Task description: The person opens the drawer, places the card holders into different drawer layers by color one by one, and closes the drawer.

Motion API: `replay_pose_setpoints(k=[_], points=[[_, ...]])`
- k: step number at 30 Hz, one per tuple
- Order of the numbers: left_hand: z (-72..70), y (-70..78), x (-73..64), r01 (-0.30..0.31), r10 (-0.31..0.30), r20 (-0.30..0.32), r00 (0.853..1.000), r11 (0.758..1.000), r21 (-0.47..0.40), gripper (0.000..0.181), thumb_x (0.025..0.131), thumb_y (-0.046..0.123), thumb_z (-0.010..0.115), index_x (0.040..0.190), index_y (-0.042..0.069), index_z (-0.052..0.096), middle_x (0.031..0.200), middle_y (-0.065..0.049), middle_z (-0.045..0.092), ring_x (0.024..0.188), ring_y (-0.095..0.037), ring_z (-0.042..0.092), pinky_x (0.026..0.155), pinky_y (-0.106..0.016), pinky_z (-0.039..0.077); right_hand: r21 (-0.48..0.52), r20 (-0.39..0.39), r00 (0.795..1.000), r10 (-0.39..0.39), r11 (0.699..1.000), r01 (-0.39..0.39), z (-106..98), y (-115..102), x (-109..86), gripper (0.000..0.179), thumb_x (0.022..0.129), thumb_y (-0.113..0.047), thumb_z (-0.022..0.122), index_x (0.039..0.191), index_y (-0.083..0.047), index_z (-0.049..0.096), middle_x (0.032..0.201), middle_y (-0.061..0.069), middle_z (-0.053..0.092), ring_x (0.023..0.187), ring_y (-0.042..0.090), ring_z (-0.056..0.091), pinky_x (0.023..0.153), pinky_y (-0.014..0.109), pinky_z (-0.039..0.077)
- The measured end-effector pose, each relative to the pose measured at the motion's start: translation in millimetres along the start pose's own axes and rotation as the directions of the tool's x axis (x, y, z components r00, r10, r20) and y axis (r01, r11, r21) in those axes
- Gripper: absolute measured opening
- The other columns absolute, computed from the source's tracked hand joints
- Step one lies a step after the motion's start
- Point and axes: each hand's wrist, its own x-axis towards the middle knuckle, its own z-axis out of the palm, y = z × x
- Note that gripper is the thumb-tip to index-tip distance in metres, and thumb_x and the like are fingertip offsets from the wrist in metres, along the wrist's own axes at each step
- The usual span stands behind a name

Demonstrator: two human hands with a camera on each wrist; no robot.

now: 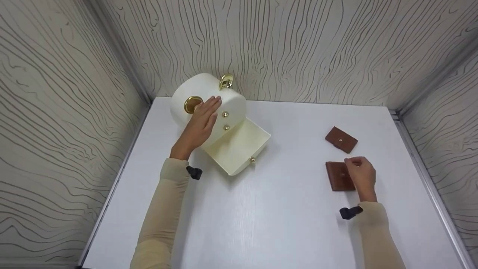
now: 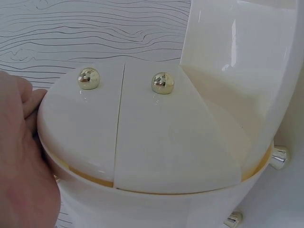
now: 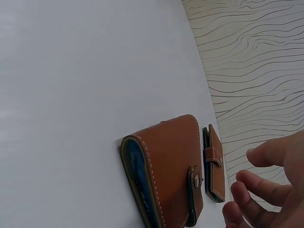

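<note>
My left hand [image 1: 203, 121] lies with fingers straight against a white rounded drawer box [image 1: 205, 86], touching its side in the left wrist view. The box has gold knobs [image 2: 163, 83], a gold ring and a gold handle. One drawer [image 1: 242, 145] stands pulled out toward the right front. Over the right edge of a brown snap wallet [image 1: 337, 176] hovers my right hand [image 1: 361, 175], fingers bent and holding nothing; the right wrist view shows a gap between thumb and fingertips. The wallet [image 3: 173, 166] is shut by a strap and shows a blue lining.
A smaller brown card holder [image 1: 341, 139] with a snap lies just beyond the wallet. All stand on a white table [image 1: 276, 224], with wood-grain patterned panels [image 1: 291, 48] along the back and both sides.
</note>
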Motion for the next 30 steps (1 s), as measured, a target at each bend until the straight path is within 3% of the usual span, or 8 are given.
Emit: replay_pose_setpoints(k=[6,10,18,30], points=[[0.8,0.4,0.3,0.008,-0.008,0.002,1.0,1.0,0.006,0.052,0.118,0.029,0.036,0.168,0.016,0.035,0.176,0.002,0.032,0.167,-0.02,0.02,0.139,-0.044,0.005,-0.075,0.006,1.0,0.013,0.997,-0.013,-3,7,-0.4,0.056,0.108,-0.039,0.056,0.142,0.006,0.057,0.136,0.031,0.06,0.121,0.044,0.059,0.093,0.047,0.051],[1.0,0.2,-0.2,0.008,-0.008,0.003,1.0,1.0,0.013,0.052,0.118,0.029,0.037,0.168,0.016,0.035,0.176,0.003,0.032,0.167,-0.02,0.02,0.139,-0.044,0.005,-0.109,0.04,0.998,0.05,0.993,-0.045,-3,11,0.0,0.065,0.108,-0.045,0.054,0.148,0.006,0.052,0.144,0.035,0.056,0.128,0.049,0.057,0.102,0.056,0.051],[0.5,-1.0,-0.2,0.006,-0.006,0.0,1.0,1.0,0.004,0.052,0.118,0.029,0.036,0.168,0.017,0.035,0.176,0.003,0.032,0.167,-0.02,0.02,0.139,-0.047,0.005,-0.15,0.132,0.986,0.106,0.985,-0.086,-3,16,1.6,0.083,0.106,-0.058,0.051,0.155,0.008,0.043,0.154,0.037,0.048,0.139,0.052,0.05,0.115,0.062,0.045],[1.6,-2.1,0.4,0.001,-0.001,-0.003,1.0,1.0,0.001,0.051,0.118,0.028,0.036,0.168,0.016,0.035,0.176,0.003,0.031,0.167,-0.02,0.02,0.139,-0.048,0.005,-0.116,0.189,0.975,0.119,0.988,-0.098,0,21,0.4,0.077,0.108,-0.046,0.055,0.155,0.012,0.038,0.154,0.039,0.045,0.142,0.052,0.046,0.12,0.062,0.043]])
